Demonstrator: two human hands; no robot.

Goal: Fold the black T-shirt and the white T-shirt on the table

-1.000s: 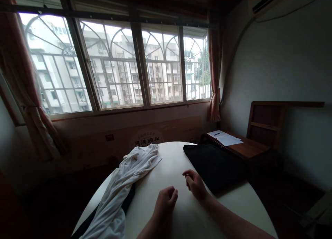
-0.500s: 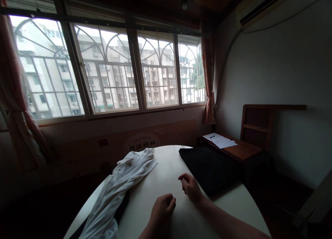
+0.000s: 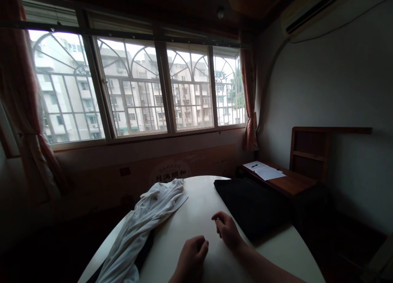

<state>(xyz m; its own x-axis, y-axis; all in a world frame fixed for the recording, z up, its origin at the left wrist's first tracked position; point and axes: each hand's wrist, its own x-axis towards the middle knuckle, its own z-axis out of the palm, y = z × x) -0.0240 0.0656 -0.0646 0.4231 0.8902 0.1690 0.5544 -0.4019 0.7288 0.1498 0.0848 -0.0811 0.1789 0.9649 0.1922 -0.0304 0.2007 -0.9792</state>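
Observation:
On the round white table (image 3: 175,234) my left hand (image 3: 193,252) rests near the front, curled into a fist, with no object showing in it. A little farther off and to the right, my right hand (image 3: 227,229) lies with its fingers loosely curled in, and I see nothing held. Beside my right hand, without touching it, a black folded cloth (image 3: 251,205) lies flat. A rumpled white garment (image 3: 144,221) stretches along the table's left side, apart from my left hand. Under its near end shows a dark cloth (image 3: 145,250).
Beyond the table at right stands a low wooden bench or table (image 3: 294,182) with white papers (image 3: 264,170) and a pen (image 3: 254,166). A wide barred window (image 3: 132,90) spans the far wall between tied curtains (image 3: 250,98). An air conditioner (image 3: 310,14) hangs upper right.
The camera view has shifted slightly, so the whole scene sits a little lower and farther right. My hands and the cloths keep their places on the table.

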